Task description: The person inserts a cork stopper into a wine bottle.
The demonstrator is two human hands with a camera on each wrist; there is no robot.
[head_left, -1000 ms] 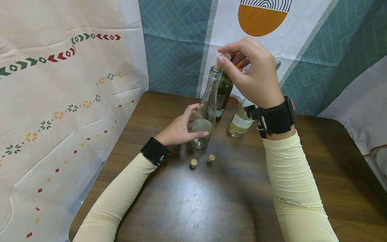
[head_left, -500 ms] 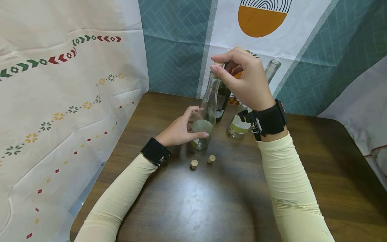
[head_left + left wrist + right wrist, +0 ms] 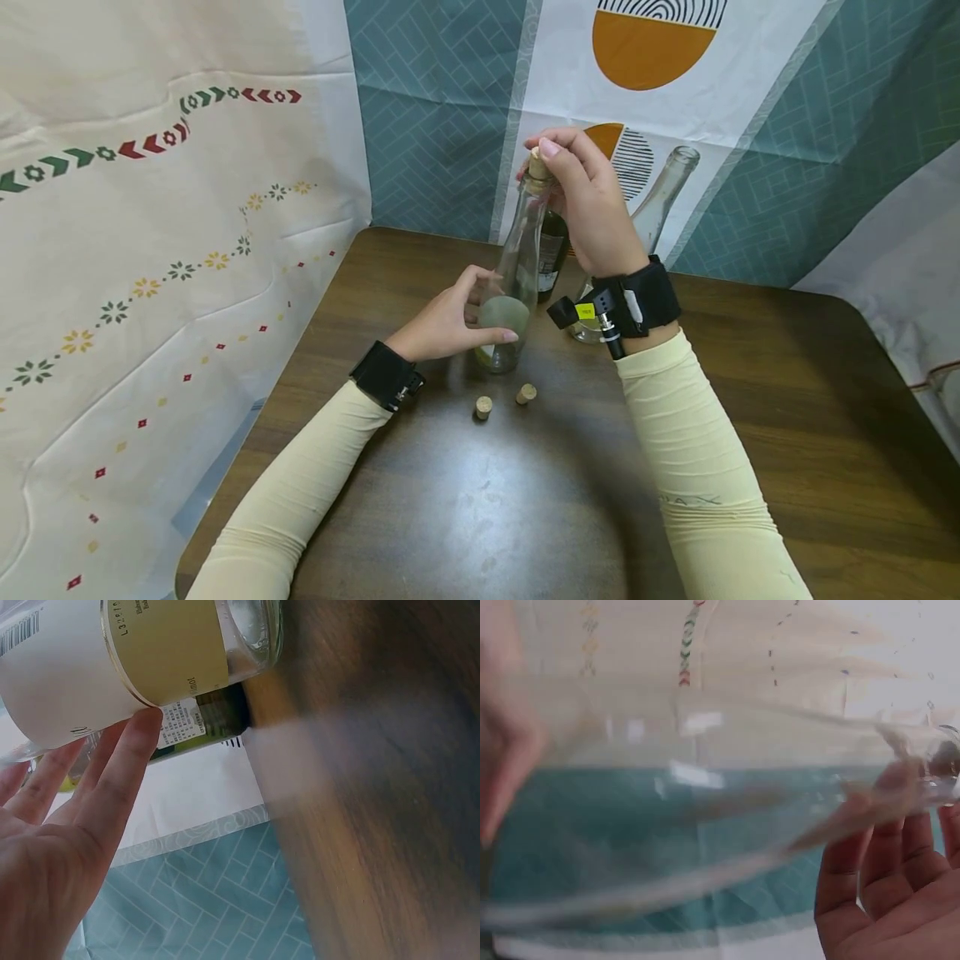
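So the main thing here is a tall clear bottle point(image 3: 520, 265) standing upright on the brown wooden table point(image 3: 570, 500), and I'll place everything by that. The left hand point(image 3: 442, 321) has its fingers and thumb curled around the lower part of it; the left wrist view shows a fingertip up against the label point(image 3: 161, 649), which is white with a gold-edged yellowish band. Up at the bottle's mouth, the right hand point(image 3: 592, 204) is pinching a cork point(image 3: 536, 164) between thumb and fingers. The cork sits upright in the opening with a good bit poking above the rim. Right wrist cam is pretty blurry, so I can't tell how deep it goes.

In front of the bottle, on the person's side, there are two loose corks, a left one point(image 3: 483, 407) and a right one point(image 3: 526, 394), near each other. Just behind the bottle and slightly right is a dark green bottle point(image 3: 553, 250). Further right there's another clear bottle point(image 3: 662, 200), partly hidden by the right hand and its black wristband point(image 3: 647, 296).
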